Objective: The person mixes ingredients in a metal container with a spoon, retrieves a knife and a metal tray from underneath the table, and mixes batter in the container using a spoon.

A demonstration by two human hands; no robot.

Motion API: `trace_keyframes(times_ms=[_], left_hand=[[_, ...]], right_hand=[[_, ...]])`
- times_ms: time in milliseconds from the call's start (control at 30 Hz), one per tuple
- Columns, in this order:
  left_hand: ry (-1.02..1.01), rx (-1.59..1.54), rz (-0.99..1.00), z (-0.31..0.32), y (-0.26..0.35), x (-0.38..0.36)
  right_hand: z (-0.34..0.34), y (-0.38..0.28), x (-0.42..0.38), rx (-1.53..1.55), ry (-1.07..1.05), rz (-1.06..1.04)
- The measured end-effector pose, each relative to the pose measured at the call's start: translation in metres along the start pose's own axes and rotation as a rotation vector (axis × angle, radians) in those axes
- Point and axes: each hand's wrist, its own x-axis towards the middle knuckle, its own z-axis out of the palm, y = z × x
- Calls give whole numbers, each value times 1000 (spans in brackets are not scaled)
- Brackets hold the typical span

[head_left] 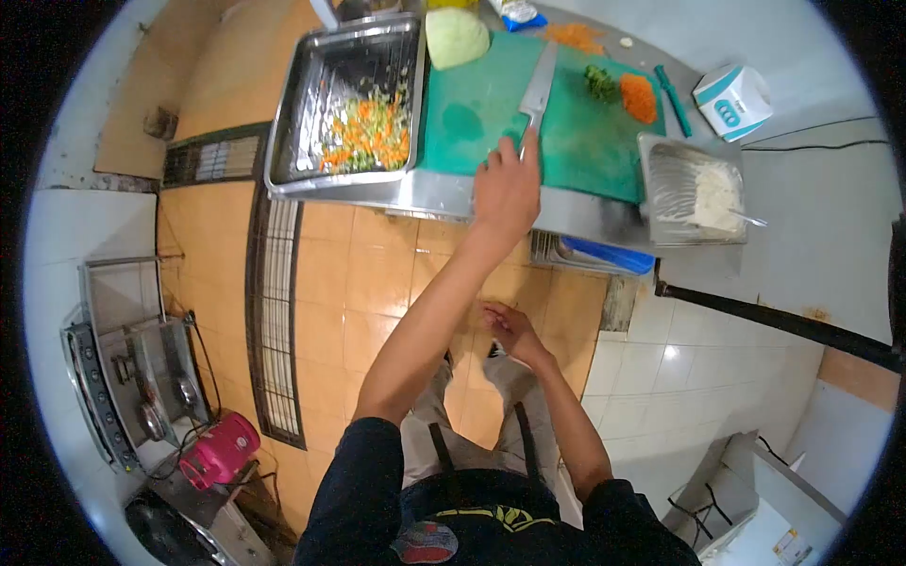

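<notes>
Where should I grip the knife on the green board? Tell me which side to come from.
Grip the knife by its handle, the near end, now under the left hand. Come from the table's front edge: the blade points away across the board toward the cabbage, so the handle end faces you.

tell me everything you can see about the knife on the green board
The knife is a broad, cleaver-like blade of bright, grey metal. It lies flat on the green cutting board, blade pointing away from the person, toward the cabbage piece. The left hand covers the handle end, so the handle is hidden; whether the fingers actually grip it cannot be told. The blade looks clean, and no food touches it.
</notes>
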Motion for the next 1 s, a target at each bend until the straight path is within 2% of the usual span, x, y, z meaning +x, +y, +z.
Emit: trace_keyframes(times_ms=[67, 167, 200, 267, 333, 367, 467, 500, 600, 700, 767, 900, 1000], left_hand=[[-51, 19, -83, 2, 2, -3], [-142, -267, -140, -24, -6, -16], [-89, -369, -101, -25, -12, -28], [29, -576, -11, -23, -30, -62], [180, -730, 147, 2, -56, -103], [252, -811, 235, 20, -67, -123], [165, -1030, 260, 65, -95, -159], [164, -1041, 269, 85, -106, -168], [148, -1130, 252, 149, -138, -192], [163, -1353, 190, 207, -167, -218], [165, -1521, 213, 247, -183, -239], [415, -1338, 24, 330, -209, -283], [305, -1225, -283, 363, -238, -293]], right_hand=[[9, 9, 14, 38, -36, 87], [19, 34, 24, 136, -33, 153], [19, 45, 26, 179, -11, 165], [15, 83, 30, 141, 8, 13], [9, 110, 47, 108, 1, -85], [6, 113, 56, 88, -32, -58], [3, 184, 124, 331, -43, -204], [-8, 199, 153, 373, -36, 9], [-22, 269, 263, 2, 288, -272], [-43, 293, 332, -404, 534, -458], [-51, 277, 340, -430, 673, -308], [-57, 306, 365, -580, 934, -110], [-58, 324, 378, -526, 1054, -50]])
